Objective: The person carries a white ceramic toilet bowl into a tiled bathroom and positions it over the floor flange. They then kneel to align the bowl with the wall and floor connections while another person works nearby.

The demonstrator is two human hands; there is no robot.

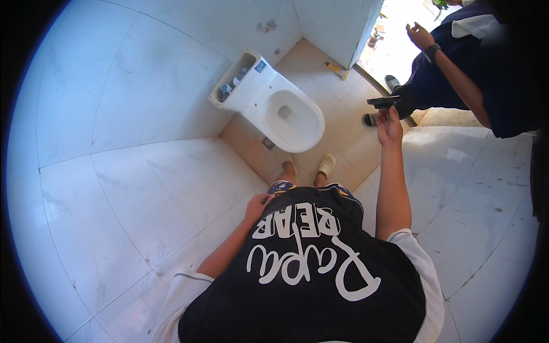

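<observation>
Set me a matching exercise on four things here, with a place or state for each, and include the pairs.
1. Toilet tank
2. Dark object
3. Clogs
4. Yellow tool

A. Pale and being worn
B. Lying loose on the tiled floor
C. White, open at the top
D. Held in the wearer's right hand

Pairs: 1-C, 2-D, 3-A, 4-B
</observation>
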